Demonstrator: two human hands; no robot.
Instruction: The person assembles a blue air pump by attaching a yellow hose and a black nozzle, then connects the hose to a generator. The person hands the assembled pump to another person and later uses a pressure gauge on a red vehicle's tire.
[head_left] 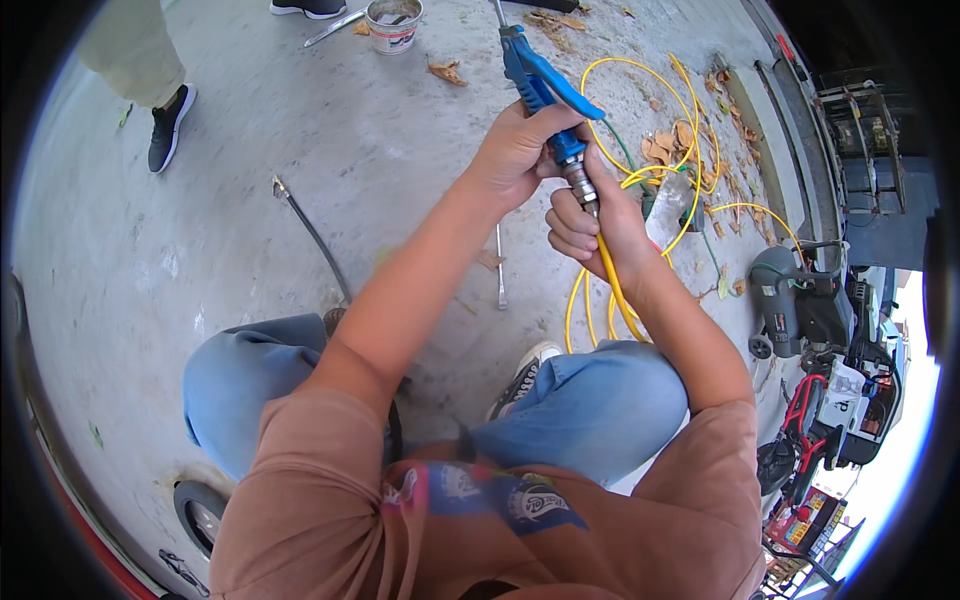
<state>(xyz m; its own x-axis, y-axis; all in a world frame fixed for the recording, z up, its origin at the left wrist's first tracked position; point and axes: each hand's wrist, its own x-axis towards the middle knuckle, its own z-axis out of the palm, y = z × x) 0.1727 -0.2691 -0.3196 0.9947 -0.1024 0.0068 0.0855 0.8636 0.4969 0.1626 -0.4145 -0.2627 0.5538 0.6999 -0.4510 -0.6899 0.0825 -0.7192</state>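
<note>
If the coupler isn't fully seated, pressure could pop the hose off the gun at 12 to 1 o'clock; a snag in the coils toward 2 o'clock could tug it askew. Your left hand curls closed around the gun's lower end, while your right hand wraps the hose just below the coupler.

The air gun is coloured blue, the coupling silver, the hose yellow, and the brown shirt is patterned with a pink-and-blue print.
</note>
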